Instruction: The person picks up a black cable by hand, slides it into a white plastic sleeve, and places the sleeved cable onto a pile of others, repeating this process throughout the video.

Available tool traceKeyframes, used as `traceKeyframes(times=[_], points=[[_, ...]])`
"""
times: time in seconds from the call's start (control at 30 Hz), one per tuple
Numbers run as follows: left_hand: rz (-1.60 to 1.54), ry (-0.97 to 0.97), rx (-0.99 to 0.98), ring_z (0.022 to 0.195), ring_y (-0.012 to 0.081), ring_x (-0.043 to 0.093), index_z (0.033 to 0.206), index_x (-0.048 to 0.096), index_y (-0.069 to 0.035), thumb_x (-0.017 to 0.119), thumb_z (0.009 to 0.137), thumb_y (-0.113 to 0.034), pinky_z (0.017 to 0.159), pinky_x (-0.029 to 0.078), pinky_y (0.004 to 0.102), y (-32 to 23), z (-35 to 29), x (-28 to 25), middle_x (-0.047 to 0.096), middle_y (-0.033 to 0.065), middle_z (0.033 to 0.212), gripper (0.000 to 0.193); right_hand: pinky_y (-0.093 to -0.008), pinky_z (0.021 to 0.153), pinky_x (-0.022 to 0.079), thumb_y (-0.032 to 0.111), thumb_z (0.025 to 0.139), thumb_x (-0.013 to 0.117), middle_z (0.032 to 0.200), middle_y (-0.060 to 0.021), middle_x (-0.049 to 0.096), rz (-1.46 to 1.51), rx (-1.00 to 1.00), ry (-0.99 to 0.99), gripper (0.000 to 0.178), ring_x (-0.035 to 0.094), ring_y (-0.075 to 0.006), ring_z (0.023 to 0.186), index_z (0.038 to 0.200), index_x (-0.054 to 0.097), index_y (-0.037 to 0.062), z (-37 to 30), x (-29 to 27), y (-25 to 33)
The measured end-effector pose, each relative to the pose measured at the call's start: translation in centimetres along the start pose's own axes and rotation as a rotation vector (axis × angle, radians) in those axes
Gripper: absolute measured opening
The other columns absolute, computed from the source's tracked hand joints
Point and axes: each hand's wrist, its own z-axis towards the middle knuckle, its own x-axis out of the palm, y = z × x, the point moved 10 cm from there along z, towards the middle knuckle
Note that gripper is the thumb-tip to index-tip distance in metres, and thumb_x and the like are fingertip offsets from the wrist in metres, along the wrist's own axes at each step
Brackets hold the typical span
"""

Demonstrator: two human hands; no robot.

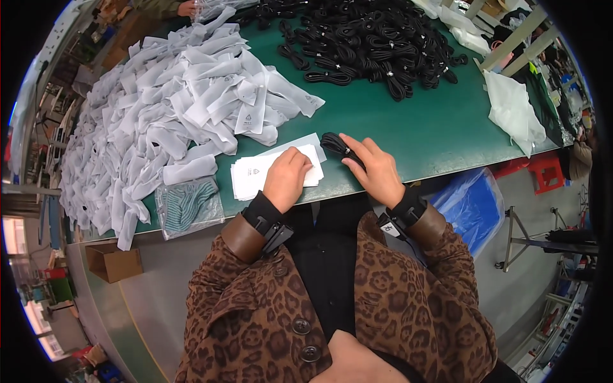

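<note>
While the green worktop is stretching across the middle of the frame, a large pile of white pouches is covering its upper left, and a smaller heap of coiled black cables is lying at upper centre, both seemingly being set back to leave working room. At centre, a flat stack of white sleeves is lying by the near edge, probably for easy reach. The left hand is resting on it, its fingers drawn narrow; whether they are pinching a sleeve cannot be told. The right hand is holding one coiled cable between thumb and forefinger; its looped end is projecting past the fingertips toward the stack, perhaps to stay exposed.
</note>
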Motion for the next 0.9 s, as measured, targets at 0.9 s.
traceKeyframes(times=[0.9], points=[[-0.258, -0.048, -0.222, 0.068, 0.0237, 0.059, 0.087, 0.061, 0.001, 0.065, 0.085, 0.000, 0.064, 0.048, 0.0313, 1.8, -0.9, -0.7, 0.061, 0.0117, 0.080, 0.005, -0.0368, 0.059, 0.049, 0.012, 0.084, 0.073, 0.083, -0.0078, 0.050, -0.119, -0.135, -0.042, 0.050, 0.057, -0.0240, 0.066, 0.132, 0.061, 0.0148, -2.2, 0.8, 3.0]])
